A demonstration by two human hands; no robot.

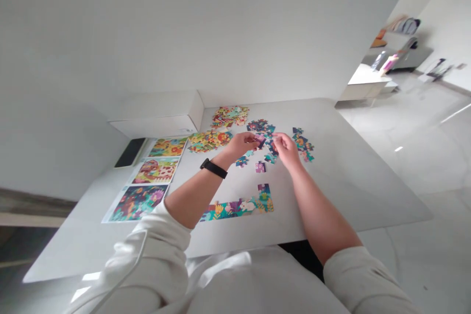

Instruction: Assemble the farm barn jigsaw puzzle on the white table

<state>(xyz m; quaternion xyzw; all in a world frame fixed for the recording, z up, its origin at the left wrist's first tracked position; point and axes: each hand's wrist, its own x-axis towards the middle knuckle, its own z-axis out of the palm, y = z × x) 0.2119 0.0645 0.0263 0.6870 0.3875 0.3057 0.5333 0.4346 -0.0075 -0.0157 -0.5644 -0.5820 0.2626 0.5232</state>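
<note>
A purple puzzle piece (260,140) is pinched in the fingertips of my left hand (241,144), which wears a black wristband. Close by on the right, my right hand (287,149) has its thumb and forefinger drawn together over loose pieces; whatever they hold is too small to make out. Dark blue and teal puzzle pieces (257,124) lie around and beneath both hands. Nearer to me is a single pink-purple piece (260,167). A joined strip of puzzle (235,208), with a white rabbit and an upturned right corner, lies near the table's front edge, partly hidden by my left arm.
Yellow pieces (206,142) and another mixed heap (230,116) lie left and behind. More dark pieces (303,146) sit right. Three picture sheets (159,170) and a black phone-like slab (130,152) are at left. A white box (158,113) stands against the wall.
</note>
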